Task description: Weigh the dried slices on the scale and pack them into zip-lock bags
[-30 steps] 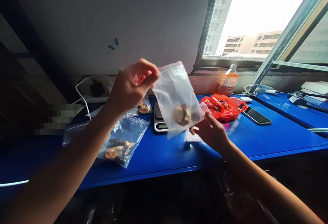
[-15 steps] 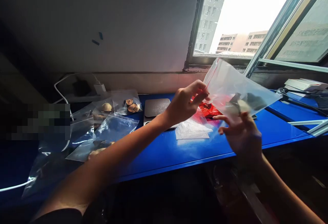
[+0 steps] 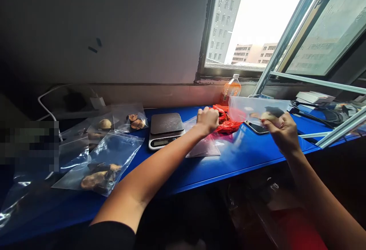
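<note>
My right hand (image 3: 283, 131) pinches the lower right part of a clear zip bag (image 3: 243, 108), lifted above the blue table. Inside the bag, beside the fingers, are dark and pale pieces (image 3: 271, 114). My left hand (image 3: 207, 119) is closed like a fist, back of the hand up, just left of the red plastic bag (image 3: 227, 122). Its fingertips are hidden, so whatever it may hold cannot be made out. Flat clear bags (image 3: 206, 147) lie beneath it on the table. Left of that hand stands a kitchen scale (image 3: 166, 124) with nothing on its plate.
Filled zip bags (image 3: 100, 177) with brownish pieces lie at the left, near a white cable (image 3: 47, 103). A bottle of orange drink (image 3: 231, 89) stands by the window. A phone (image 3: 257, 127) lies beneath the raised bag. Metal frame bars (image 3: 317, 82) cross the right side.
My left hand has come off the zip bag's edge and moved down and left. My right hand has lowered the bag and turned it flatter. The view has shifted, showing the bottle and scale display.
</note>
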Motion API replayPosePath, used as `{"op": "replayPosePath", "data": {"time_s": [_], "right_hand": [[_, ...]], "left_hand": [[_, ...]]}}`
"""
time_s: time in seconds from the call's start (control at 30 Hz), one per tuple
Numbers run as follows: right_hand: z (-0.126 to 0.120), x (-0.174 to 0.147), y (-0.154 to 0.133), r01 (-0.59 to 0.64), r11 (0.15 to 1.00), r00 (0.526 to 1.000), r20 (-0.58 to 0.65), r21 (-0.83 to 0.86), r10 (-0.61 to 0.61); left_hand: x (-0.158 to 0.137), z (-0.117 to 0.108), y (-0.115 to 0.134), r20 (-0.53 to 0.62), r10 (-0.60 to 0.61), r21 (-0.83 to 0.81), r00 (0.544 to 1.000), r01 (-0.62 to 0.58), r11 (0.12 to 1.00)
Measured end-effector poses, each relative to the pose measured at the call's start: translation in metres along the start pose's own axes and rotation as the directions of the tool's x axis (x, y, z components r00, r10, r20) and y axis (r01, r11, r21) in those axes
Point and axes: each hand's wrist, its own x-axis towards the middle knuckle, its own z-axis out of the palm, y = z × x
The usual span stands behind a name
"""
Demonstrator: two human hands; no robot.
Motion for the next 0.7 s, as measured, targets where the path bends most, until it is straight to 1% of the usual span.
{"op": "replayPosePath", "data": {"time_s": [0.07,0.13,0.17,0.2,0.27,0.3,0.33,0.37,0.4,0.47,0.53,0.57,0.63,0.7], "right_hand": [[0.000,0.009,0.001,0.077,0.988,0.995,0.078,-0.132,-0.067],[0.004,0.021,-0.005,0.188,0.965,0.968,0.199,-0.184,-0.150],[0.008,0.029,-0.010,0.267,0.943,0.940,0.268,-0.198,-0.211],[0.012,0.037,-0.015,0.349,0.916,0.901,0.339,-0.199,-0.270],[0.024,0.055,-0.027,0.485,0.854,0.804,0.480,-0.188,-0.351],[0.031,0.064,-0.034,0.529,0.827,0.761,0.539,-0.193,-0.361],[0.037,0.073,-0.041,0.562,0.799,0.729,0.585,-0.215,-0.355],[0.043,0.081,-0.049,0.590,0.768,0.707,0.619,-0.251,-0.341],[0.049,0.088,-0.058,0.614,0.729,0.697,0.641,-0.302,-0.322],[0.059,0.098,-0.076,0.644,0.636,0.705,0.652,-0.425,-0.278],[0.066,0.104,-0.092,0.638,0.555,0.739,0.629,-0.535,-0.243],[0.069,0.105,-0.098,0.624,0.530,0.758,0.609,-0.574,-0.234],[0.075,0.106,-0.106,0.591,0.510,0.794,0.563,-0.625,-0.230],[0.078,0.103,-0.108,0.567,0.519,0.812,0.539,-0.639,-0.223]], "left_hand": [[0.004,-0.010,-0.009,-0.032,-0.104,-0.069,0.994,0.102,0.992],[0.006,-0.018,-0.017,-0.050,-0.200,-0.159,0.979,0.190,0.969],[0.006,-0.021,-0.020,-0.055,-0.237,-0.208,0.970,0.221,0.953],[0.006,-0.024,-0.023,-0.056,-0.266,-0.256,0.962,0.244,0.935],[0.006,-0.027,-0.026,-0.053,-0.304,-0.349,0.951,0.268,0.898],[0.005,-0.028,-0.026,-0.045,-0.316,-0.393,0.948,0.274,0.878],[0.004,-0.028,-0.026,-0.032,-0.321,-0.433,0.946,0.277,0.858],[0.003,-0.029,-0.025,-0.014,-0.324,-0.469,0.946,0.280,0.838],[0.002,-0.030,-0.025,0.007,-0.323,-0.501,0.946,0.283,0.818],[-0.001,-0.032,-0.022,0.055,-0.312,-0.552,0.949,0.289,0.782],[-0.006,-0.036,-0.020,0.092,-0.293,-0.586,0.952,0.290,0.757],[-0.009,-0.039,-0.019,0.107,-0.281,-0.597,0.954,0.288,0.749],[-0.017,-0.046,-0.017,0.137,-0.257,-0.609,0.957,0.285,0.740],[-0.027,-0.054,-0.018,0.174,-0.237,-0.607,0.956,0.293,0.739]]}}
